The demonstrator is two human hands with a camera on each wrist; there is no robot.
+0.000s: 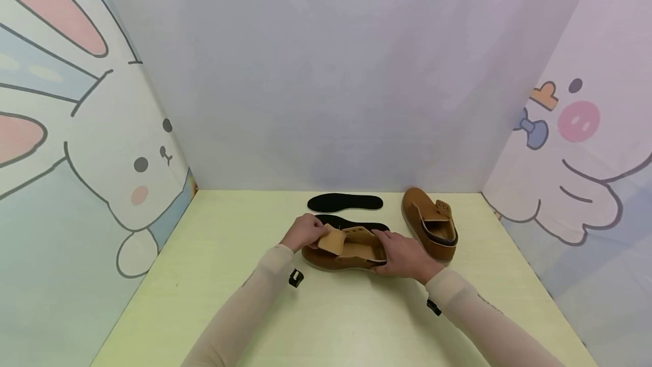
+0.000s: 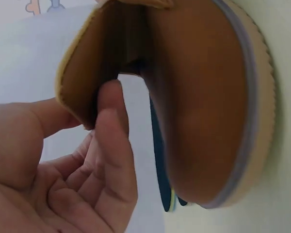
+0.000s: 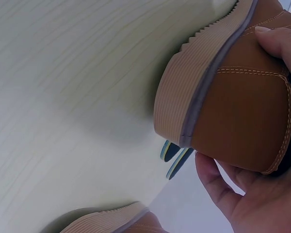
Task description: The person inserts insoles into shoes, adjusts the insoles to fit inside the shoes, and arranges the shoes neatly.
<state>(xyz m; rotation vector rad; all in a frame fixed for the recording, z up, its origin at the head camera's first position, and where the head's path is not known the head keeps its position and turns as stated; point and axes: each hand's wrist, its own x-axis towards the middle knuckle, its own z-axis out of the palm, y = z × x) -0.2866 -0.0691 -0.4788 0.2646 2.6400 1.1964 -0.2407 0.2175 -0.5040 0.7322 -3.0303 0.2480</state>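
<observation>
A brown shoe (image 1: 326, 262) lies sideways on the table, toe to the left, its opening spread and the tan inside showing. My left hand (image 1: 301, 232) pinches the shoe's tongue (image 1: 333, 241) between thumb and fingers and pulls it up and back over the toe; the left wrist view shows the tongue (image 2: 80, 73) standing away from the upper. At the other end, my right hand (image 1: 407, 256) grips the heel (image 3: 242, 116), with the thumb on the near side and fingers round the far side. No laces show in the eyelets.
Two black insoles lie behind the shoe: the farther insole (image 1: 345, 203) in full view, the nearer insole (image 1: 359, 224) partly hidden by the shoe. A second brown shoe (image 1: 420, 211) stands to the right, toe pointing away. A pale wall (image 1: 336, 101) closes off the table's back edge.
</observation>
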